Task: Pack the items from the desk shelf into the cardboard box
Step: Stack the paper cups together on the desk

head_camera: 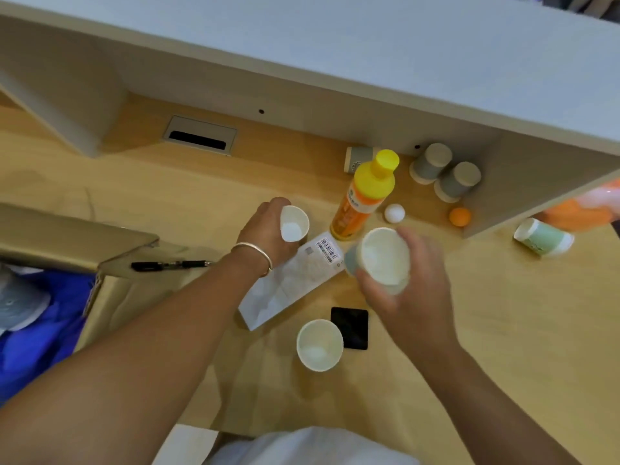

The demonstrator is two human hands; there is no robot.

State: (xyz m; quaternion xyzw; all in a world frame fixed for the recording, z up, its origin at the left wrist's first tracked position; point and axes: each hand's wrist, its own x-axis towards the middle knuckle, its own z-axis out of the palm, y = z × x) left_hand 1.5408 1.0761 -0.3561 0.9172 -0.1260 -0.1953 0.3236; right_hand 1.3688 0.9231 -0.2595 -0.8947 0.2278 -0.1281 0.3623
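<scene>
Gathering for nesting (seemingly), one paper cup (294,223) is gripped by the left hand (268,229) and another cup (382,256) by the right hand (412,283), both right of the cardboard box (110,263).

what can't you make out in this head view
- Cardboard box: cut off by the left edge; contents only partly shown.
- White carton: print too small, left hand covers part.
- Orange object: blurred, hidden behind the shelf wall.
- Bottle label: too small.
</scene>
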